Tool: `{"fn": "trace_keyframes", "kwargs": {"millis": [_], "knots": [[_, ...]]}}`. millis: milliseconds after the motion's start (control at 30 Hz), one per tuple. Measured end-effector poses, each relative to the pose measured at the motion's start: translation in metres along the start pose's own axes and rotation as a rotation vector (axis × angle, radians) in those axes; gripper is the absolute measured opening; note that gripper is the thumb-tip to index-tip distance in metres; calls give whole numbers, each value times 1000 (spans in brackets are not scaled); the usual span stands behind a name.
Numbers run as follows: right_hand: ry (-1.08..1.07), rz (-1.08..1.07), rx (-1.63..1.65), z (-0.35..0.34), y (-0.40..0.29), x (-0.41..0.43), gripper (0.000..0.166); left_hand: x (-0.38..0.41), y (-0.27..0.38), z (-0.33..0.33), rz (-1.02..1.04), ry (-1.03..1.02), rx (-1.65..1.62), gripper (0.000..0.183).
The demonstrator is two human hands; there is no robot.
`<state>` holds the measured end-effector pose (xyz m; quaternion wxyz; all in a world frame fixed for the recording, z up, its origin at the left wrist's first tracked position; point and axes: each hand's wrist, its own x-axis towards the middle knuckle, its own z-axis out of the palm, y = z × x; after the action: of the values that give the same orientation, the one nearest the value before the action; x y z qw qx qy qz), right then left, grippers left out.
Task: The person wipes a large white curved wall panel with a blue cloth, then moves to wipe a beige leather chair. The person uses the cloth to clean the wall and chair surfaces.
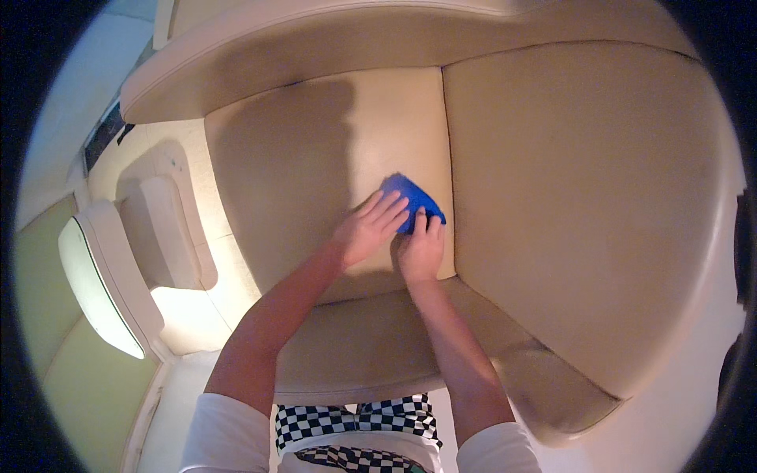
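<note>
A blue cloth (419, 198) lies bunched on the seat cushion (399, 118) of a beige leather-like armchair, close to the seam with the backrest (585, 177). My left hand (369, 227) rests on the cloth's left part, its fingers stretched out and slightly apart. On the right, my right hand (423, 248) has bent fingers over the cloth's near edge and grips it. Both palms are turned down and the hands are almost side by side. Part of the cloth is hidden under my fingers.
The far armrest (307, 35) runs across the top of the view. Between me and the seat is the near armrest (361, 343). A pale padded block (121, 272) with a whitish face stands left of the chair, over light floor tiles (189, 322).
</note>
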<state>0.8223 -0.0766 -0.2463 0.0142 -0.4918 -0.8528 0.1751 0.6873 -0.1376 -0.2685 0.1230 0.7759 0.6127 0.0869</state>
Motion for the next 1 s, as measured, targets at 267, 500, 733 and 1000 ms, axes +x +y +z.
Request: {"fn": "trace_keyframes", "kwargs": {"millis": [267, 500, 733, 1000], "knots": [[-199, -193, -60, 37, -86, -89, 48, -138, -17, -21, 51, -116, 82, 49], [-82, -81, -98, 62, -130, -69, 49, -136, -58, -42, 1, -78, 66, 44], [219, 108, -127, 43, -84, -6, 51, -38, -72, -45, 119, -36, 140, 45], [328, 194, 26, 17, -46, 44, 43, 46, -81, -31, 165, 25, 124, 47]]}}
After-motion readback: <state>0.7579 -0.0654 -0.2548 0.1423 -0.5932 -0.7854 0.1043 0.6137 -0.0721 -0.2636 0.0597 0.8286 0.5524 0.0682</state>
